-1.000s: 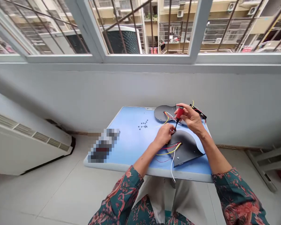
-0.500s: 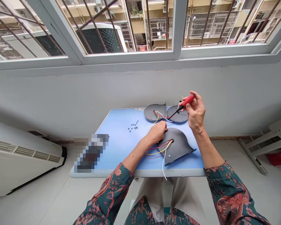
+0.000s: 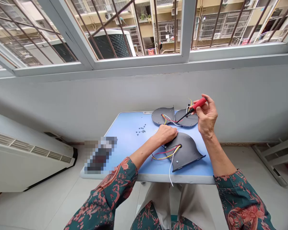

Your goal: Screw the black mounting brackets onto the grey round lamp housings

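Observation:
My right hand [image 3: 208, 116] is closed around the red handle of a screwdriver [image 3: 199, 103], held raised at the right. Its dark shaft slants down and left, with the tip in front of the two far black plates. Nearest me lies a black rounded plate [image 3: 188, 153] with red, yellow and white wires [image 3: 166, 157] coming out of a central hole. My left hand [image 3: 166, 133] rests at this plate's far left edge, fingers curled together. Whatever its fingertips pinch is hidden. A silvery screw head [image 3: 177, 162] shows near the plate's front corner.
Two similar wired black plates, one left [image 3: 159, 116] and one right [image 3: 193, 121], lie at the back of the blue table [image 3: 124, 153]. Several small dark screws [image 3: 141, 130] are scattered left of them. A blurred-out patch [image 3: 102, 155] covers the table's left side. Wall and window stand behind.
The camera view has turned slightly, so everything sits further right. My left hand has edged a little right along the near plate's edge. The screwdriver stays raised in my right hand.

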Action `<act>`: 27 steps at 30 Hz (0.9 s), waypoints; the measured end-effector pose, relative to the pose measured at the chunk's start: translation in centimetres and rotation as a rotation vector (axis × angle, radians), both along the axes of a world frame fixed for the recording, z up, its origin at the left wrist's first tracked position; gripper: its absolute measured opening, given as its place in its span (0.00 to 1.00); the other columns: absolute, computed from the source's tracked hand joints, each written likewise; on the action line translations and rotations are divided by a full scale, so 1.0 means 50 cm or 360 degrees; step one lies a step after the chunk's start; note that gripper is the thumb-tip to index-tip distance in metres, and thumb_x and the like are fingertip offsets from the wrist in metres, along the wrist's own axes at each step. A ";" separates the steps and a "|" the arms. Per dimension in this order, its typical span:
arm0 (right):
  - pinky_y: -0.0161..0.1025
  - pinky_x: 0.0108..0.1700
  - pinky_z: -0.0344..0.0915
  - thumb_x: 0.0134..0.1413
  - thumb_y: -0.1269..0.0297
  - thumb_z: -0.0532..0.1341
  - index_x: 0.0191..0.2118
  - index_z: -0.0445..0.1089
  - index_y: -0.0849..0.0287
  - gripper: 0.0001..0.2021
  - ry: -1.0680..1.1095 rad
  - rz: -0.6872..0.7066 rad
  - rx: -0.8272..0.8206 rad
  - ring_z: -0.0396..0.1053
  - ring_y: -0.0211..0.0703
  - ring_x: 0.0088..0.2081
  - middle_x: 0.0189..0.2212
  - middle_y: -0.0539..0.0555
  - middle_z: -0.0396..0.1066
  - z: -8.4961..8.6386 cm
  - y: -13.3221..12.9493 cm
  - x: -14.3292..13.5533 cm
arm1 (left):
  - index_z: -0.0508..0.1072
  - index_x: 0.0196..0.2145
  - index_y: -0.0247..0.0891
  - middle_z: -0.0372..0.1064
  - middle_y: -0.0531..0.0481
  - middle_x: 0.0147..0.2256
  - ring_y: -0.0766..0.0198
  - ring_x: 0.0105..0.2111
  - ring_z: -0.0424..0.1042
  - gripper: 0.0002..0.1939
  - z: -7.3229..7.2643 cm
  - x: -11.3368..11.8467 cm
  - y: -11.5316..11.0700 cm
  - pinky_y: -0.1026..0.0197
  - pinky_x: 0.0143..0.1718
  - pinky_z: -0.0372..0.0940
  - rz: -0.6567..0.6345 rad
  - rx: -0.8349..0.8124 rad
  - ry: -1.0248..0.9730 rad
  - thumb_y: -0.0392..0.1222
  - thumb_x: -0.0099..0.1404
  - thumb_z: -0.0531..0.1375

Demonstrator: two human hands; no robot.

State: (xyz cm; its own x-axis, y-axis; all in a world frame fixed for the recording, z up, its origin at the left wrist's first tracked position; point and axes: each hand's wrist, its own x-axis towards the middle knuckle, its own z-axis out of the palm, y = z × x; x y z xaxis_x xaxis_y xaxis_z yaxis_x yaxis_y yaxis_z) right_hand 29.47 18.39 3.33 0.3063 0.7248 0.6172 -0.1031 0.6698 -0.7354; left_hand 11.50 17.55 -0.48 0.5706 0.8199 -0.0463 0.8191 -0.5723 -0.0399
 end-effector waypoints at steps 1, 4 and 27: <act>0.39 0.32 0.75 0.58 0.63 0.64 0.57 0.65 0.47 0.22 -0.0030 -0.0032 -0.0004 0.78 0.41 0.36 0.42 0.51 0.74 -0.001 0.001 0.002 | 0.78 0.42 0.32 0.79 0.33 0.38 0.47 0.42 0.79 0.22 0.000 0.002 -0.003 0.53 0.40 0.67 0.0053 0.0022 -0.0021 0.44 0.79 0.46; 0.41 0.34 0.77 0.59 0.61 0.63 0.59 0.64 0.47 0.23 -0.0100 -0.0118 -0.0016 0.78 0.43 0.38 0.43 0.52 0.74 -0.005 0.004 0.009 | 0.77 0.44 0.33 0.79 0.34 0.40 0.47 0.43 0.79 0.23 0.008 -0.014 -0.011 0.54 0.39 0.66 0.0287 0.0085 -0.0104 0.48 0.80 0.46; 0.41 0.34 0.77 0.57 0.61 0.66 0.57 0.66 0.50 0.23 -0.0162 -0.0047 -0.0150 0.78 0.44 0.38 0.41 0.53 0.76 -0.028 -0.048 0.001 | 0.72 0.56 0.40 0.73 0.41 0.52 0.52 0.51 0.73 0.15 -0.008 -0.240 -0.062 0.57 0.41 0.65 0.1043 0.0375 -0.0377 0.39 0.77 0.52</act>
